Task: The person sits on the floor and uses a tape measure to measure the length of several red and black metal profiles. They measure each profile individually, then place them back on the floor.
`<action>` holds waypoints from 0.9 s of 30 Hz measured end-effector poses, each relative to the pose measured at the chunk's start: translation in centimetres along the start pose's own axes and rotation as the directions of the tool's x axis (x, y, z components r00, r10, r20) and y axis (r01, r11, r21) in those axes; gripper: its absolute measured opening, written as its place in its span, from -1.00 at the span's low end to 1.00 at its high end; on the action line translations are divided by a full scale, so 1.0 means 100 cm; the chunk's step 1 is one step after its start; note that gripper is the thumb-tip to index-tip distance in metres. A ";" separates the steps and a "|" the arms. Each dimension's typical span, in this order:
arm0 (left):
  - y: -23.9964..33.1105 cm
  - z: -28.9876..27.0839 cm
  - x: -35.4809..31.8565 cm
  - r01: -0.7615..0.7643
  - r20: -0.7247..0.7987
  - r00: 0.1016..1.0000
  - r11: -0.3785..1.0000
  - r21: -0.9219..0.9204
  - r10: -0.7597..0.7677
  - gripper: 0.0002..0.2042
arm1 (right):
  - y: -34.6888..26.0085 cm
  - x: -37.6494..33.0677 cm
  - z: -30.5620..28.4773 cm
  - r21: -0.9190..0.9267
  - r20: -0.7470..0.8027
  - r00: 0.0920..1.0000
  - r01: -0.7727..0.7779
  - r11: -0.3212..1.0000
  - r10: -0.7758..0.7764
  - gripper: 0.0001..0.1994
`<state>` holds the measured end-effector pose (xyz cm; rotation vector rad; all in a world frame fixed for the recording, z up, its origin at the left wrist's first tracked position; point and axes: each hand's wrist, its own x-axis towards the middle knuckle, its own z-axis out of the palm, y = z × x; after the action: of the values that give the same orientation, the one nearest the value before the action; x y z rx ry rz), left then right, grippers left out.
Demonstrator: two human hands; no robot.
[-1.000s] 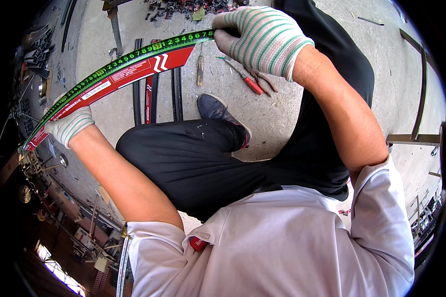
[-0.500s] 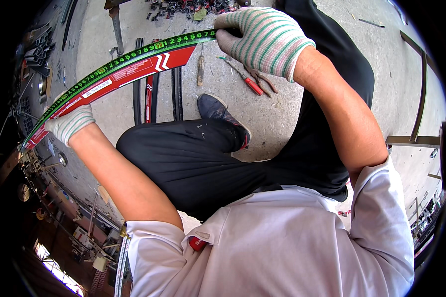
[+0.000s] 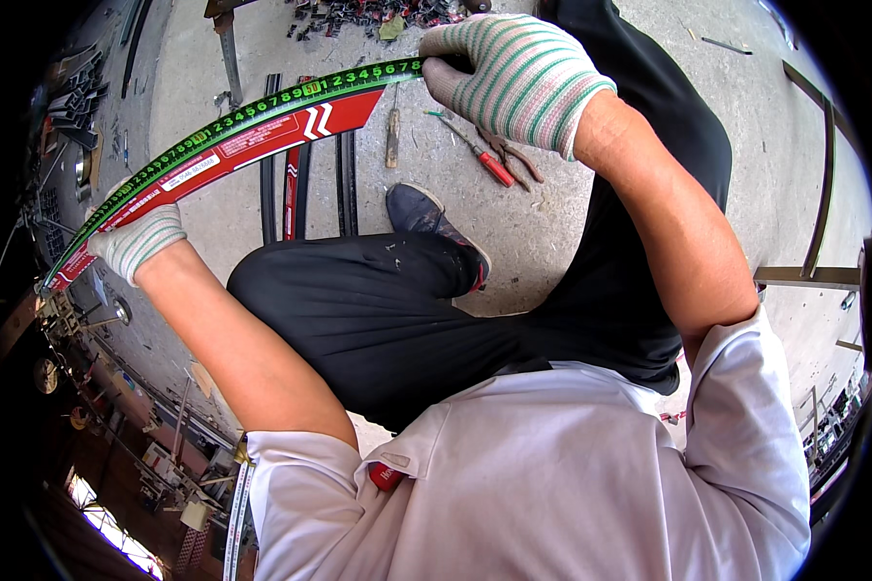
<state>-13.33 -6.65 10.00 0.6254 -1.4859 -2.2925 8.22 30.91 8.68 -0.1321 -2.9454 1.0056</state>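
— Pinched at both ends: the right hand (image 3: 513, 82), in a striped work glove, has its fingers pressed together on the far right end of the long red-and-green ruler (image 3: 252, 136); the left hand (image 3: 138, 242), gloved the same way, is wrapped round it near the left end.

— Has anything shifted over the last second?

— Hardly. Both hands sit where they were and the ruler spans the same line, held up above the concrete floor (image 3: 572, 242), left to far right. It looks like a steadied hold, not a repositioning.

— What lies underneath?

— Dark metal bars (image 3: 300, 184) lie on the floor under the ruler's middle. Red-handled pliers (image 3: 489, 163) and a wooden-handled tool (image 3: 392, 136) lie just below the right hand, apart from it. A dark shoe (image 3: 426, 218) rests nearer.
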 end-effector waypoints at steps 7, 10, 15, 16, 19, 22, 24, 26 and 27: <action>0.001 -0.001 0.002 0.002 -0.003 1.000 1.000 -0.018 -0.002 -0.59 | -0.002 0.001 0.000 -0.008 0.010 0.999 -0.034 0.999 0.034 -0.70; 0.001 0.000 0.000 0.003 -0.010 1.000 1.000 -0.015 -0.003 -0.59 | -0.002 0.001 0.000 -0.005 0.008 1.000 -0.018 1.000 0.018 -0.70; 0.002 -0.004 0.007 0.011 0.006 1.000 1.000 -0.019 -0.010 -0.58 | -0.003 0.001 0.000 0.005 0.019 1.000 -0.021 1.000 0.020 -0.71; 0.001 -0.003 0.007 0.011 -0.001 1.000 1.000 -0.018 -0.011 -0.58 | -0.004 0.001 -0.001 0.000 0.025 0.999 -0.025 1.000 0.025 -0.71; 0.000 -0.003 0.006 0.015 -0.004 1.000 1.000 -0.018 -0.015 -0.57 | -0.004 0.001 -0.001 -0.001 0.023 0.999 -0.024 1.000 0.024 -0.71; 0.001 -0.003 0.008 0.028 0.013 1.000 0.999 -0.030 -0.028 -0.57 | -0.002 0.000 -0.001 0.010 0.019 1.000 -0.013 1.000 0.013 -0.71; 0.002 -0.004 0.008 0.029 0.014 0.999 0.999 -0.033 -0.029 -0.57 | -0.006 0.001 -0.011 0.046 0.089 0.996 -0.009 0.999 0.005 -0.74; 0.003 -0.005 0.007 0.026 0.004 1.000 0.999 -0.028 -0.026 -0.58 | -0.017 0.006 -0.039 0.108 0.228 0.974 -0.017 0.994 -0.008 -0.74; 0.003 -0.004 0.007 0.030 0.005 1.000 0.999 -0.028 -0.030 -0.59 | -0.017 0.006 -0.041 0.107 0.235 0.972 -0.020 0.994 -0.006 -0.74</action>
<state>-13.69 -7.41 9.96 0.6385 -1.4533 -2.3350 7.70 32.15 12.93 -0.0222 -3.0886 1.2631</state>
